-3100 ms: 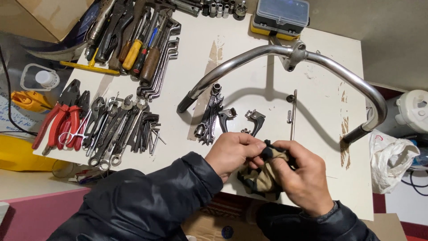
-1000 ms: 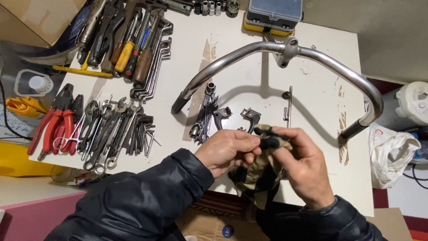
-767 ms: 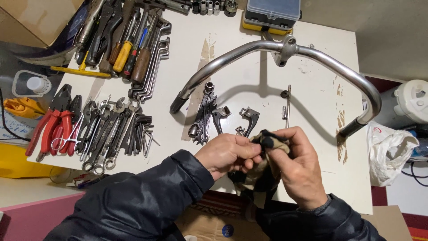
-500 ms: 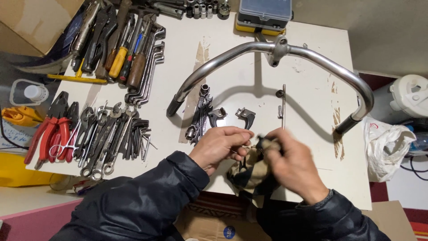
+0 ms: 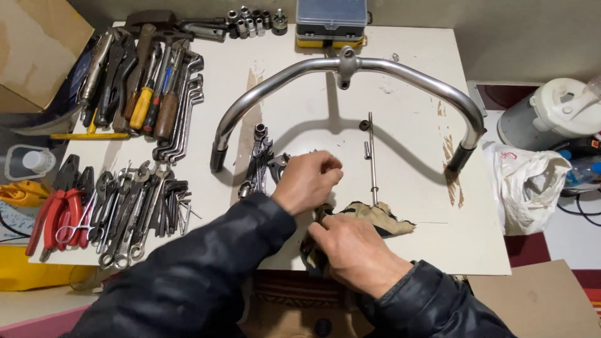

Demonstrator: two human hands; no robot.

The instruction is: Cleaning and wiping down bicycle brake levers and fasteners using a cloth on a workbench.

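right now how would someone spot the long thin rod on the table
Find the big curved chrome bar arching over the white table. Inside its arch, right of the left hand, the thin metal rod lies straight, pointing down at the dirty rag. Nothing nearby is as long and slim.

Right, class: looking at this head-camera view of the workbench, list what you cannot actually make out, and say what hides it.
1. What the left hand pinches: its curled fingers cover it, and the small metal parts under it.
2. The near part of the rag: the right hand lies over it.
3. The red-handled pliers: tips hidden among overlapping wrenches.
4. The white jug: cut by the right edge.
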